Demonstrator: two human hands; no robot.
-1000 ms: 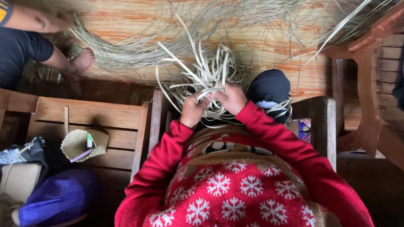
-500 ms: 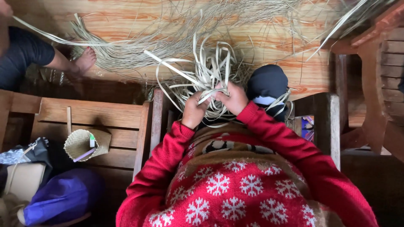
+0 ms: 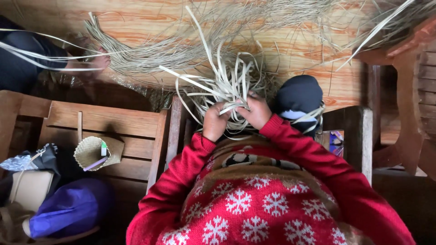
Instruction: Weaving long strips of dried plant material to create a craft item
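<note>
Woven base hidden under both hands; fingertips buried in pale flat strips (image 3: 227,84) fanning upward. Left hand (image 3: 215,121) and right hand (image 3: 257,110) both closed, gripping strips.

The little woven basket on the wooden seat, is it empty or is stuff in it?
Not empty. The small woven basket holds a purple stick and a small white-and-green thing, both poking out of its open top.

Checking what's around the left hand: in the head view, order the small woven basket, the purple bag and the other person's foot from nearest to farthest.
From the left hand:
1. Small woven basket, on the bench to its left.
2. Other person's foot, upper left on the floor.
3. Purple bag, lower left.
</note>
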